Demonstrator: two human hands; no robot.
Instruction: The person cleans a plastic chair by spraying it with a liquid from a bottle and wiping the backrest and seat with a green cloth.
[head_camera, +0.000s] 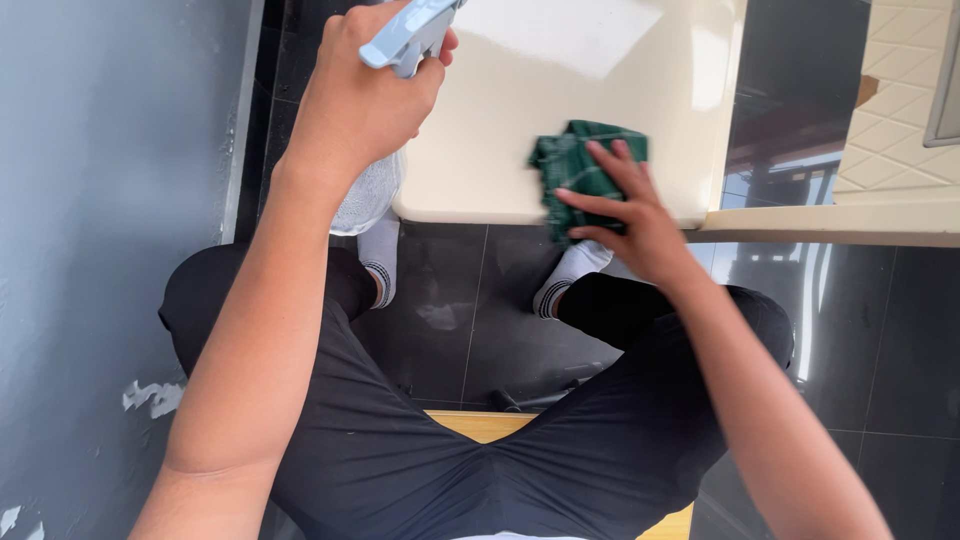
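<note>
Black trousers (480, 450) and white-socked feet (570, 275) sit above the dark tiled floor (900, 340). Beyond, the right hand (630, 215) lies flat, fingers spread, pressing a crumpled dark green cloth (570, 170) onto the near edge of the cream plastic tabletop (520, 110). The left hand (355, 100) is closed around a grey-triggered spray bottle (405, 40) over the table's left corner.

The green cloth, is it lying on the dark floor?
No, the green cloth lies on the cream table near its front edge, with the right hand pressed on it.
</note>
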